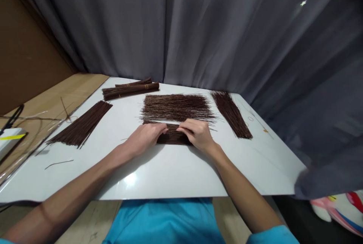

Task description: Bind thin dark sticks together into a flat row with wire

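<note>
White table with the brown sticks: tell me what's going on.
A person's left hand and right hand touch a narrow bunch of thin dark-brown sticks on the glossy white table. A wider flat layer of brown sticks lies just beyond. A loose brown bunch lies left, another right, and yellow-banded brown bundles far left.

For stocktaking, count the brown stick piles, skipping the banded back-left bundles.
4: left pile, centre pile, right pile, and near pile under the left hand and right hand.

I see a white surface (176,181), spread dark twigs (177,108), a narrow bundle (174,137) in front, banded bundles (130,91) behind, loose bundles (82,125) either side
</note>
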### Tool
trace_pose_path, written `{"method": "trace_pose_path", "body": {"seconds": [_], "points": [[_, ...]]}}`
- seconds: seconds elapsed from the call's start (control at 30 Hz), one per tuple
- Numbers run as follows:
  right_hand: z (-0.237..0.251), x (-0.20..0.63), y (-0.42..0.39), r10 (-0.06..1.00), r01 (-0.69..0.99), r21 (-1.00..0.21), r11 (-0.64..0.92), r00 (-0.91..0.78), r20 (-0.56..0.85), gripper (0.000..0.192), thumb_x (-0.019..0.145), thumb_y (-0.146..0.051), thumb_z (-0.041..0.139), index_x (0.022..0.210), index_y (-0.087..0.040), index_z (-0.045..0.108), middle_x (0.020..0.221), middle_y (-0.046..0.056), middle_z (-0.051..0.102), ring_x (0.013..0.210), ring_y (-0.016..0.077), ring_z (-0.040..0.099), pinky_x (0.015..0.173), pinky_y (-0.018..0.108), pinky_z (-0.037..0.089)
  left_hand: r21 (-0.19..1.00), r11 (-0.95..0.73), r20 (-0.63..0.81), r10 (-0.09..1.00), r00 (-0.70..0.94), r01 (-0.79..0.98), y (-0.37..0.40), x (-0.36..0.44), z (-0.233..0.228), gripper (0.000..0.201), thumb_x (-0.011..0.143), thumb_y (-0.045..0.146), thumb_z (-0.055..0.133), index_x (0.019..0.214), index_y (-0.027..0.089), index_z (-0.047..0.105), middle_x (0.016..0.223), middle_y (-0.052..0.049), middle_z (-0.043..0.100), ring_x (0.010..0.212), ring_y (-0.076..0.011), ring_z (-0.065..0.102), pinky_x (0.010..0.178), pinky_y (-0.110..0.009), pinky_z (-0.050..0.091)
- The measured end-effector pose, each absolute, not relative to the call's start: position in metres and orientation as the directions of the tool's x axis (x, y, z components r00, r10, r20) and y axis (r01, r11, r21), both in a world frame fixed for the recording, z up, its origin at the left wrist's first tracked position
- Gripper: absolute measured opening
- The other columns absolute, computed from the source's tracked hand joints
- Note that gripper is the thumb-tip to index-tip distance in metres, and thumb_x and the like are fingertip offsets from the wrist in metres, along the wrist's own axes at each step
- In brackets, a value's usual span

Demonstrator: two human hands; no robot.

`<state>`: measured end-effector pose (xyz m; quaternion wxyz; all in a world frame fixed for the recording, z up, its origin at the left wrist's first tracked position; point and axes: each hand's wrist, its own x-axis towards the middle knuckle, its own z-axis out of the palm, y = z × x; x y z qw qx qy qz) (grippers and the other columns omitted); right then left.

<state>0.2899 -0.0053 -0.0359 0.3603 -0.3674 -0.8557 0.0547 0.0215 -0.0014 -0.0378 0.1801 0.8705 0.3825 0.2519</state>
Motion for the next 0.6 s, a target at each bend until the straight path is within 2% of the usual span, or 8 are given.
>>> {"method": "trace_pose_path", "body": {"seconds": [0.13, 0.33, 0.47, 0.53, 0.6], "points": [[-0.034, 0.291, -0.005, 0.658, 0.588, -0.340, 0.734, -0.490, 0.573, 0.027, 0.109, -0.036, 0.062, 0.095, -0.022, 0.080, 0.088, 0.007, 0.074, 0.077, 0.0188, 0.064, 0.069, 0.030, 0.042, 0.362, -0.685, 0.294, 0.727, 0.620, 0.632, -0.001, 0.022, -0.039, 0.017, 0.103, 0.017, 0.050, 0.092, 0.021, 0.063, 0.080, -0.003, 0.068, 0.064, -0.0184, 0.056, 0.061, -0.030, 0.030], [-0.032, 0.293, -0.006, 0.675, 0.605, -0.351, 0.714, -0.466, 0.572, 0.022, 0.108, -0.034, 0.064, 0.099, -0.022, 0.079, 0.089, 0.006, 0.075, 0.080, 0.0196, 0.066, 0.074, 0.032, 0.044, 0.358, -0.672, 0.287, 0.740, 0.608, 0.649, 0.002, 0.022, -0.041, 0.020, 0.105, 0.019, 0.050, 0.090, 0.021, 0.064, 0.079, -0.003, 0.068, 0.062, -0.0175, 0.055, 0.060, -0.031, 0.029], [-0.023, 0.285, -0.013, 0.658, 0.699, -0.225, 0.679, -0.445, 0.607, 0.020, 0.104, -0.039, 0.070, 0.110, -0.021, 0.078, 0.105, 0.010, 0.076, 0.098, 0.0264, 0.068, 0.091, 0.040, 0.047, 0.374, -0.627, 0.281, 0.779, 0.561, 0.684, 0.002, 0.024, -0.040, 0.026, 0.111, 0.027, 0.047, 0.093, 0.020, 0.066, 0.087, -0.005, 0.073, 0.068, -0.0190, 0.063, 0.062, -0.032, 0.033], [-0.020, 0.277, -0.017, 0.623, 0.709, -0.136, 0.691, -0.491, 0.609, 0.028, 0.101, -0.041, 0.074, 0.123, -0.022, 0.075, 0.119, 0.012, 0.075, 0.113, 0.0309, 0.065, 0.101, 0.047, 0.045, 0.357, -0.620, 0.269, 0.784, 0.559, 0.698, 0.000, 0.025, -0.040, 0.026, 0.111, 0.029, 0.047, 0.097, 0.020, 0.066, 0.093, -0.005, 0.076, 0.073, -0.0200, 0.066, 0.063, -0.032, 0.033], [-0.020, 0.269, -0.020, 0.571, 0.684, -0.052, 0.728, -0.563, 0.597, 0.029, 0.102, -0.037, 0.074, 0.128, -0.023, 0.073, 0.125, 0.011, 0.075, 0.118, 0.0310, 0.064, 0.106, 0.049, 0.043, 0.343, -0.615, 0.258, 0.788, 0.558, 0.710, -0.002, 0.027, -0.038, 0.025, 0.112, 0.030, 0.046, 0.097, 0.021, 0.065, 0.095, -0.004, 0.077, 0.076, -0.0204, 0.067, 0.062, -0.032, 0.033]]}}
